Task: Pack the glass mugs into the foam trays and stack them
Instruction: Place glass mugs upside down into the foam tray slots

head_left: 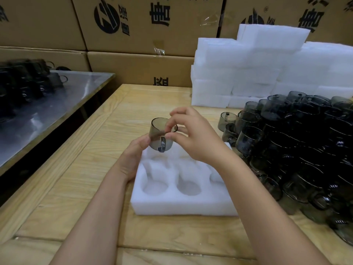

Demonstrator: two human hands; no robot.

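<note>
Both forearms reach forward. The left hand (131,155) grips the mug (158,134) by its side, thumb on the glass. The right hand (193,136), wrist raised, pinches its rim. The mug hangs tilted over the far-left pocket of the tray (183,205), seemingly not seated.

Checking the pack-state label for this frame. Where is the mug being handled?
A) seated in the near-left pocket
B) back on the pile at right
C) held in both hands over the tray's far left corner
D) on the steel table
C: the mug is clear of the foam, pinched at its rim by the right hand and held by the left hand above the foam tray; the pockets in view are empty.
</note>
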